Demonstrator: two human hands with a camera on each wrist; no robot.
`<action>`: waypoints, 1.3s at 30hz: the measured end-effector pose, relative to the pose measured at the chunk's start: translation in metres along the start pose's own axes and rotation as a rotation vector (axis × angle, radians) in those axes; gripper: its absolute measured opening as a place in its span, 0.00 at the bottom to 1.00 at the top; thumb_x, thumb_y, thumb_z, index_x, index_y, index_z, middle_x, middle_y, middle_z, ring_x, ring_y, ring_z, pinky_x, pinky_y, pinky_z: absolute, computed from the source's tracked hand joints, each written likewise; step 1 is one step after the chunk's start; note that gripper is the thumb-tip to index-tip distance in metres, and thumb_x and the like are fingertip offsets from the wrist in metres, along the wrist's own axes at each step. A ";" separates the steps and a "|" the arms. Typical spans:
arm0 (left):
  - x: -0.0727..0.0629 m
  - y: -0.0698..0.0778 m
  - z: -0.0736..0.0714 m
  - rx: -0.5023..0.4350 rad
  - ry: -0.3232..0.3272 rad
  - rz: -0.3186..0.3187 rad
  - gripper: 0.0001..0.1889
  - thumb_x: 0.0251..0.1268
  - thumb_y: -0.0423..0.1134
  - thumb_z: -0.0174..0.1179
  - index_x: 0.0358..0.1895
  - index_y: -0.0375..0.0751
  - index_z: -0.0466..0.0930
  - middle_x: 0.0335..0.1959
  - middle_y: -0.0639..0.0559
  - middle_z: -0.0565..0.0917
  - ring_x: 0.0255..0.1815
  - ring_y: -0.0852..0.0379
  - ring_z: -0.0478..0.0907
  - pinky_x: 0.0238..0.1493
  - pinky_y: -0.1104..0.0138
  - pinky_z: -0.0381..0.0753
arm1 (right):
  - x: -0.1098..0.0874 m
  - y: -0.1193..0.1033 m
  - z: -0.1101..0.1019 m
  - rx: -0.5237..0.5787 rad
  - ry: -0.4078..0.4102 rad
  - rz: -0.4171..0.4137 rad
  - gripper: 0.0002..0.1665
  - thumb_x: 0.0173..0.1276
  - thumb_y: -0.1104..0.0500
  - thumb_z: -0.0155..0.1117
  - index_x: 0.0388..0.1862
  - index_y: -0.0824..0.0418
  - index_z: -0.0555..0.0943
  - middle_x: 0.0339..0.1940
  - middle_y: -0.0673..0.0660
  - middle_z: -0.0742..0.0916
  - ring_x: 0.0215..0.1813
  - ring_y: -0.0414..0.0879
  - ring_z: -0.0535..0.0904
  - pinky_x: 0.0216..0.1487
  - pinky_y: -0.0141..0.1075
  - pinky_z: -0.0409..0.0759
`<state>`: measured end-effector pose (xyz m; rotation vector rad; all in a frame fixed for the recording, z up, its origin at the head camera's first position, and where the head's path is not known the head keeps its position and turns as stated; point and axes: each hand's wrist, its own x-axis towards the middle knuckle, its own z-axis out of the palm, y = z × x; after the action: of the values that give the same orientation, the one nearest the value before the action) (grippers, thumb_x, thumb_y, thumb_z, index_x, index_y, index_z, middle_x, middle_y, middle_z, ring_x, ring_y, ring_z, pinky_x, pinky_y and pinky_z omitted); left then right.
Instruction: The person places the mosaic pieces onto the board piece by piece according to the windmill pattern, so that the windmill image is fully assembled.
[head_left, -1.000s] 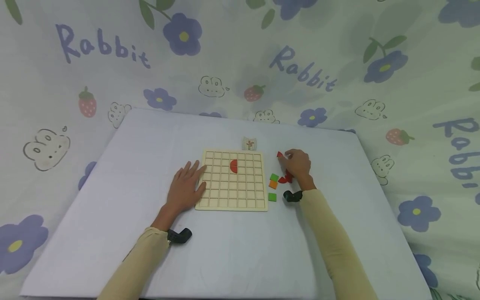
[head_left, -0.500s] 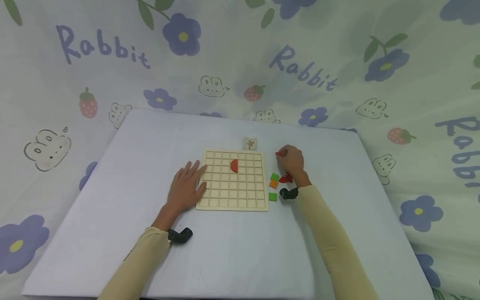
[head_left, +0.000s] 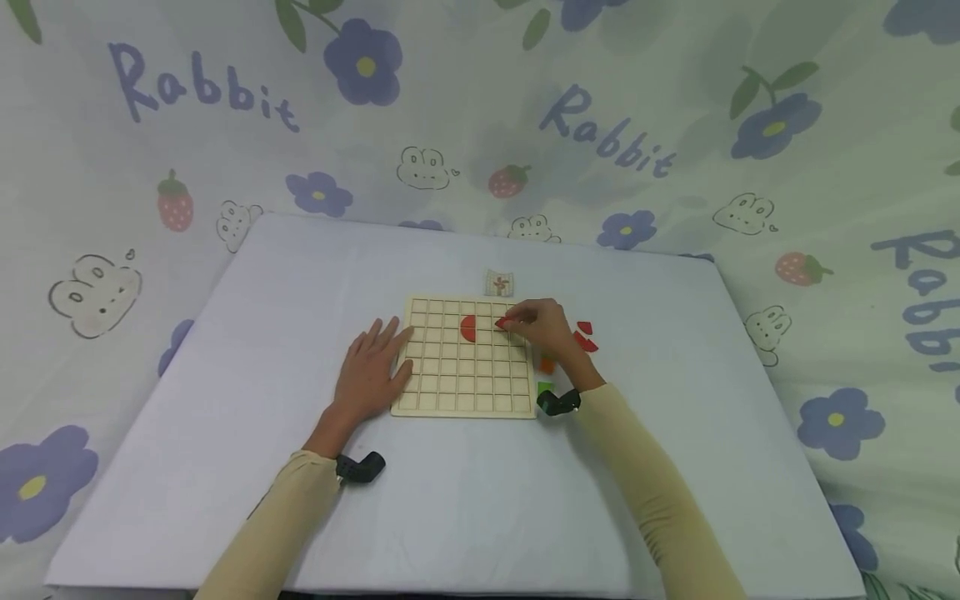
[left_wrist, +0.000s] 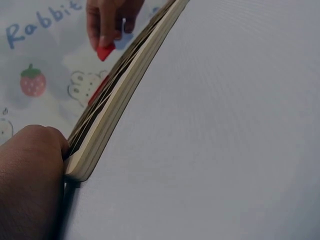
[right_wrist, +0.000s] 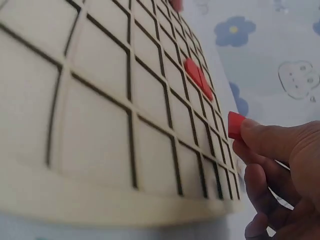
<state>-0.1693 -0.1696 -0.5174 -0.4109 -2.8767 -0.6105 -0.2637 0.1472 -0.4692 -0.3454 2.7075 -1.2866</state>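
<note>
A pale wooden grid board [head_left: 438, 403] lies on the white table. Two red quarter-circle pieces [head_left: 468, 328] sit in its cells in the upper middle, together forming a half disc. My right hand [head_left: 546, 327] is over the board's upper right part and pinches another red piece [right_wrist: 234, 125] between thumb and fingers. In the right wrist view this piece shows a curved side and stands off the grid. My left hand [head_left: 367, 373] rests at the board's left edge, fingers spread and straight, fingertips and thumb on the rim.
Right of the board lie several loose red pieces [head_left: 585, 342], an orange square [head_left: 547, 365] and a green square [head_left: 545, 387], partly behind my right forearm. Beyond the board's far edge is a small patterned card [head_left: 498, 283]. A printed curtain [head_left: 465, 100] hangs behind the table.
My right hand picked up a red piece at the board's right and carried it left over the grid. The left hand has stayed at the board's edge.
</note>
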 end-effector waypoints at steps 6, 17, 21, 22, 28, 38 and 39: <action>0.000 -0.001 0.003 -0.001 -0.002 0.003 0.30 0.72 0.50 0.48 0.75 0.47 0.63 0.76 0.42 0.58 0.78 0.40 0.47 0.74 0.46 0.45 | -0.005 -0.003 0.020 0.052 -0.066 -0.021 0.07 0.63 0.56 0.73 0.39 0.56 0.89 0.35 0.47 0.88 0.40 0.44 0.83 0.46 0.39 0.81; -0.003 -0.001 0.005 -0.002 0.005 -0.006 0.30 0.72 0.50 0.48 0.75 0.47 0.62 0.77 0.42 0.58 0.78 0.40 0.46 0.74 0.47 0.44 | -0.006 -0.008 0.034 -0.233 -0.046 -0.241 0.09 0.67 0.58 0.69 0.43 0.59 0.90 0.36 0.51 0.85 0.39 0.45 0.75 0.38 0.38 0.74; -0.001 0.000 0.004 -0.004 -0.003 -0.011 0.30 0.72 0.50 0.47 0.75 0.47 0.62 0.77 0.43 0.57 0.78 0.41 0.45 0.75 0.48 0.42 | -0.007 -0.005 0.033 -0.208 -0.053 -0.259 0.13 0.69 0.62 0.67 0.50 0.62 0.87 0.42 0.53 0.88 0.43 0.45 0.80 0.43 0.39 0.78; -0.001 0.000 0.004 -0.002 -0.007 -0.013 0.30 0.72 0.50 0.47 0.76 0.47 0.62 0.77 0.43 0.57 0.78 0.42 0.45 0.75 0.49 0.42 | -0.008 -0.004 0.032 -0.188 -0.047 -0.253 0.14 0.69 0.62 0.66 0.52 0.63 0.86 0.43 0.54 0.88 0.44 0.45 0.81 0.45 0.39 0.79; 0.001 0.000 0.003 0.008 -0.012 -0.017 0.30 0.72 0.50 0.47 0.76 0.48 0.62 0.77 0.44 0.57 0.78 0.42 0.45 0.75 0.49 0.42 | -0.012 0.001 0.024 -0.135 0.035 -0.212 0.12 0.70 0.63 0.64 0.50 0.62 0.86 0.42 0.55 0.87 0.43 0.47 0.82 0.45 0.41 0.81; 0.001 0.000 0.002 0.015 -0.001 -0.013 0.30 0.72 0.50 0.47 0.75 0.45 0.62 0.76 0.42 0.58 0.78 0.41 0.46 0.74 0.47 0.44 | -0.022 0.021 0.003 -0.140 0.061 -0.108 0.10 0.69 0.60 0.66 0.48 0.58 0.86 0.40 0.51 0.86 0.41 0.46 0.79 0.42 0.39 0.79; 0.000 0.000 0.002 0.015 0.000 -0.013 0.30 0.72 0.50 0.48 0.75 0.45 0.63 0.76 0.42 0.58 0.78 0.41 0.46 0.74 0.47 0.44 | -0.023 0.023 0.000 -0.139 0.067 -0.101 0.10 0.69 0.59 0.66 0.47 0.58 0.86 0.40 0.51 0.86 0.40 0.45 0.79 0.41 0.38 0.79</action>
<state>-0.1697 -0.1684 -0.5185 -0.3908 -2.8837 -0.5910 -0.2450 0.1671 -0.4871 -0.4682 2.8784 -1.1555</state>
